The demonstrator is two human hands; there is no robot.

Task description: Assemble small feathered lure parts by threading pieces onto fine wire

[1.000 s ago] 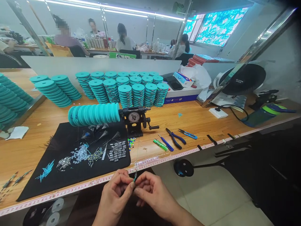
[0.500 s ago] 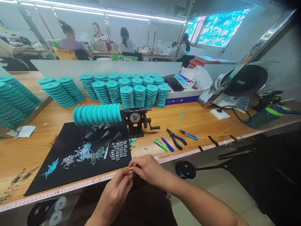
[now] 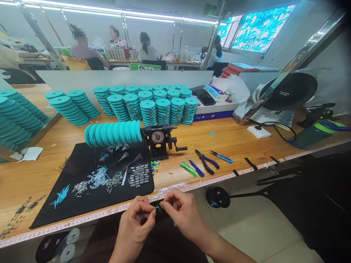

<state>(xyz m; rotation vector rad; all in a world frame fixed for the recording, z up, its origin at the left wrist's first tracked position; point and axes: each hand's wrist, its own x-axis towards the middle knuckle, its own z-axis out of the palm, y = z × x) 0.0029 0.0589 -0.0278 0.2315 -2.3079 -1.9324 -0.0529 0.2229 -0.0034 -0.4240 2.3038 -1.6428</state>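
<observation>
My left hand point(image 3: 138, 221) is closed in a pinch on a thin fishing line point(image 3: 159, 190), with a tiny teal piece showing at its fingertips. My right hand point(image 3: 182, 212) pinches right beside it, its thumb and finger at the same spot on the line; the small parts there are too fine to make out. Both hands are just in front of the table's edge. Beyond them lies a black mat point(image 3: 109, 202) with grey cylindrical weights point(image 3: 139, 176), small metal pieces point(image 3: 80, 188), clear sleeves point(image 3: 98, 177) and teal tubes point(image 3: 60, 195).
A hand-cranked winder point(image 3: 157, 140) carries a row of teal foam spools point(image 3: 113, 133). Stacked spools point(image 3: 148, 111) stand behind. Pliers point(image 3: 206, 161), thread snips point(image 3: 221, 156), a blue-handled tool point(image 3: 196, 167) and a green tube point(image 3: 188, 169) lie at right. A tape measure point(image 3: 104, 212) runs along the edge.
My right hand reached across over my left fingertips half a second ago, then drew back right and down. My left hand has turned its pinch upward again. The view has shifted slightly.
</observation>
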